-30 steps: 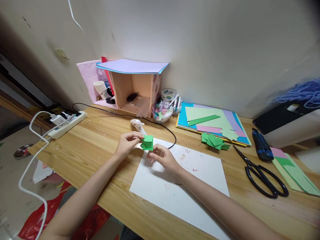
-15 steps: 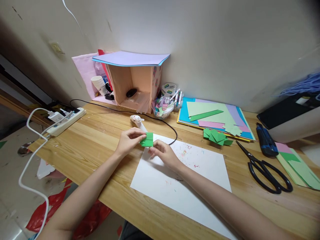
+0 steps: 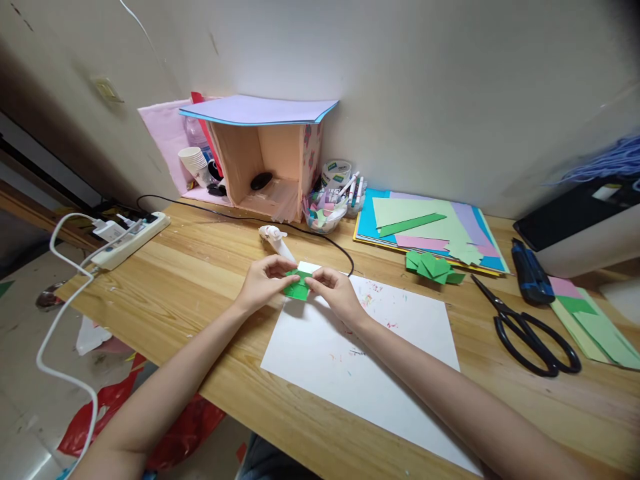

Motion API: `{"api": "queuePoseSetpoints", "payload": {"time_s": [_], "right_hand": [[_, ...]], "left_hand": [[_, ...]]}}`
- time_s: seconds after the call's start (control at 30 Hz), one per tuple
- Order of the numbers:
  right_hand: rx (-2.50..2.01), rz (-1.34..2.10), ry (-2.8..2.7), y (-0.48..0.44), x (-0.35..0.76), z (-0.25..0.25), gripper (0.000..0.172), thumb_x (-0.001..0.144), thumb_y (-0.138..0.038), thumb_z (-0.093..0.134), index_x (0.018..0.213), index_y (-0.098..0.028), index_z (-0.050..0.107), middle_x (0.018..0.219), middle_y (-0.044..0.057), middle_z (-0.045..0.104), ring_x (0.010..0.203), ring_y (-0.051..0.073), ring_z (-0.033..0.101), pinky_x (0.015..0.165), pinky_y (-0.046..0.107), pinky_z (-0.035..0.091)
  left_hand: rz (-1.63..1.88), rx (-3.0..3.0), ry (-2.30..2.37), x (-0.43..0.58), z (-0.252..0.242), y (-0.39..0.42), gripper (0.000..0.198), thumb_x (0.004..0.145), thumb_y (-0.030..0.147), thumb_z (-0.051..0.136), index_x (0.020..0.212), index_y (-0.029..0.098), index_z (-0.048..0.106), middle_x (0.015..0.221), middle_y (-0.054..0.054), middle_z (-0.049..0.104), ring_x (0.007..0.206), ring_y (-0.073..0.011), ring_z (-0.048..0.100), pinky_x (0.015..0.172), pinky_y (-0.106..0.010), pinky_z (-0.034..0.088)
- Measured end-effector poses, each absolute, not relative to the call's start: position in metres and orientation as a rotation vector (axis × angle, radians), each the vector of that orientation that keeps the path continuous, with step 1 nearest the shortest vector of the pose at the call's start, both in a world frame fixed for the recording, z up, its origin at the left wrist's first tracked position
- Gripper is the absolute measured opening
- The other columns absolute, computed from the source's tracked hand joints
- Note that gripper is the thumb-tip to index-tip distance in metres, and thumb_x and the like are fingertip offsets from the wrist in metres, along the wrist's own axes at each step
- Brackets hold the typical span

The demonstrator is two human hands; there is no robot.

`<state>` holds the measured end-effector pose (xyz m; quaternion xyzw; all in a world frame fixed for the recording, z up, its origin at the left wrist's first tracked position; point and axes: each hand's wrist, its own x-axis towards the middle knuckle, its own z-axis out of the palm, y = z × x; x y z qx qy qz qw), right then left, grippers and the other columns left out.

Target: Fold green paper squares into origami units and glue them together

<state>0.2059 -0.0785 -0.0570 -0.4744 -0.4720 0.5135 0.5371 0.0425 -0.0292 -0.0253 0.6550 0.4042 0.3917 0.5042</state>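
Note:
A small folded piece of green paper [image 3: 297, 289] is held up between both hands, over the top left corner of a white sheet [image 3: 380, 373] specked with colour. My left hand [image 3: 263, 283] pinches its left side between thumb and fingers. On its right edge, my right hand [image 3: 335, 293] is closed in a pinch, thumb in front. Just behind my left hand lies a white glue gun [image 3: 277, 241], its front part near the paper. Several folded green paper pieces [image 3: 433, 266] lie together to the right.
Black-handled scissors [image 3: 530, 337] and a blue-black cutter [image 3: 531, 273] lie at the right. Coloured paper sheets [image 3: 395, 213] are stacked at the back. An open box [image 3: 265, 160], a bowl of scraps [image 3: 325, 215] and a power strip [image 3: 133, 240] stand farther left.
My right hand has moved up and taken hold of the right edge of the green paper, which has tilted slightly. The left hand keeps its pinch.

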Motion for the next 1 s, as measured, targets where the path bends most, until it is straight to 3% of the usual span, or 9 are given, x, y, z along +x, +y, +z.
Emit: {"api": "queuePoseSetpoints", "payload": {"time_s": [0.1,0.23,0.57,1.0], "right_hand": [[-1.144,1.22,-1.115,-0.077,0.206,-0.06,0.029,0.069,-0.043,0.065,0.07,-0.016,0.058,0.067,0.001,0.058,0.063,0.013,0.056,0.062,0.027,0.045],[-1.17,1.208,-1.15,-0.077,0.207,-0.058,0.027,0.071,-0.042,0.064,0.071,-0.016,0.059,0.069,0.001,0.059,0.064,0.014,0.057,0.063,0.027,0.045],[-1.242,1.199,-1.249,-0.078,0.206,-0.051,0.022,0.07,-0.036,0.063,0.065,-0.015,0.061,0.064,0.001,0.06,0.061,0.013,0.054,0.059,0.026,0.041],[-1.234,1.218,-1.255,-0.078,0.207,-0.05,0.019,0.069,-0.033,0.065,0.063,-0.014,0.062,0.063,0.002,0.061,0.059,0.013,0.053,0.058,0.026,0.041]], "left_hand": [[0.904,1.562,0.982,0.042,-0.026,-0.028,0.04,0.057,0.029,0.076,0.091,0.013,0.062,0.083,-0.007,0.068,0.075,-0.0161,0.063,0.067,-0.025,0.052],[0.802,1.512,0.996,0.041,-0.027,-0.027,0.048,0.056,0.032,0.076,0.097,0.013,0.06,0.072,-0.003,0.068,0.065,-0.0149,0.063,0.062,-0.026,0.052],[0.787,1.466,1.053,0.041,-0.025,-0.026,0.044,0.05,0.031,0.079,0.085,0.013,0.06,0.061,0.0,0.064,0.057,-0.0135,0.061,0.058,-0.026,0.052],[0.742,1.543,1.033,0.041,-0.029,-0.026,0.036,0.053,0.03,0.077,0.081,0.012,0.064,0.068,-0.003,0.066,0.06,-0.0138,0.061,0.058,-0.024,0.05]]}}
